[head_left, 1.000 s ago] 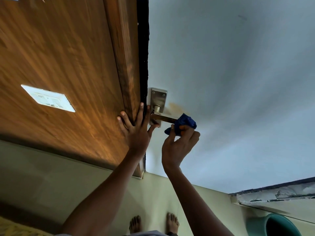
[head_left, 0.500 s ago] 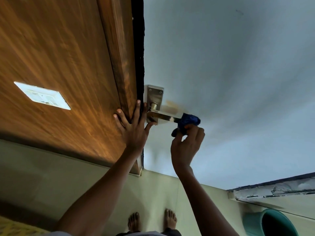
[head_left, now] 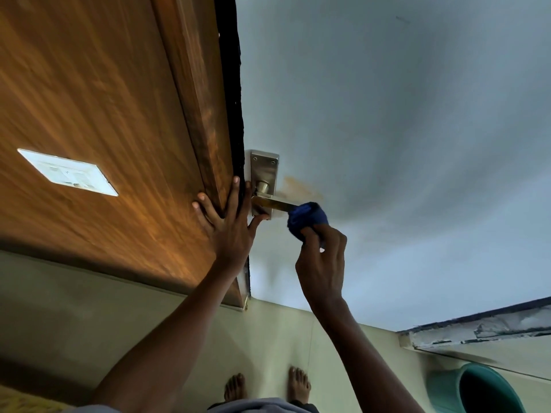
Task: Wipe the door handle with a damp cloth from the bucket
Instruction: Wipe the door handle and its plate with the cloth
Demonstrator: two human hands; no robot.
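A metal lever door handle on a steel backplate sits on the pale blue-grey door. My right hand is shut on a bunched blue cloth, which wraps the outer end of the lever. My left hand lies flat with fingers spread against the wooden frame edge, its thumb touching the bottom of the backplate. A green bucket stands on the floor at the lower right; its inside is dark.
A brown wood-grain panel with a white switch plate fills the left. A yellowish stain marks the door beside the handle. My bare feet stand on pale floor tiles. A worn ledge runs at the right.
My right hand with the blue cloth slid a little along the lever's outer end. My left hand stayed pressed on the frame edge. The view shifted slightly.
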